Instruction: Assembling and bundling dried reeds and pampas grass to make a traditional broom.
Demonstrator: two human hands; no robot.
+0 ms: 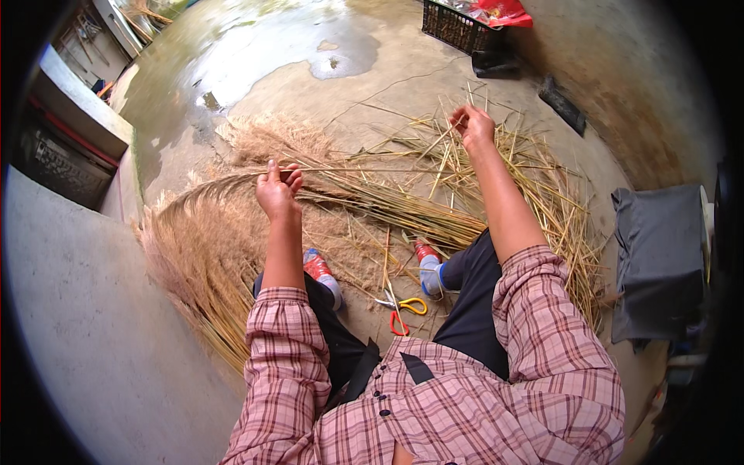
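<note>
My left hand is closed around the stem of a feathery reed plume, its tuft drooping to the left and its stalk running right. Raised farther to the right, my right hand has its fingertips pinched together on what looks like a thin piece of stalk. Below and between the hands lies a bundle of reed stalks. A large heap of fluffy plumes spreads at the left. Scissors with one yellow and one red handle lie on the floor between my feet.
Loose cut stalks cover the floor at the right. A black plastic crate stands at the top, near dark objects by the wall. A grey cloth drapes something at the right. Wet concrete lies ahead; a low wall borders the left.
</note>
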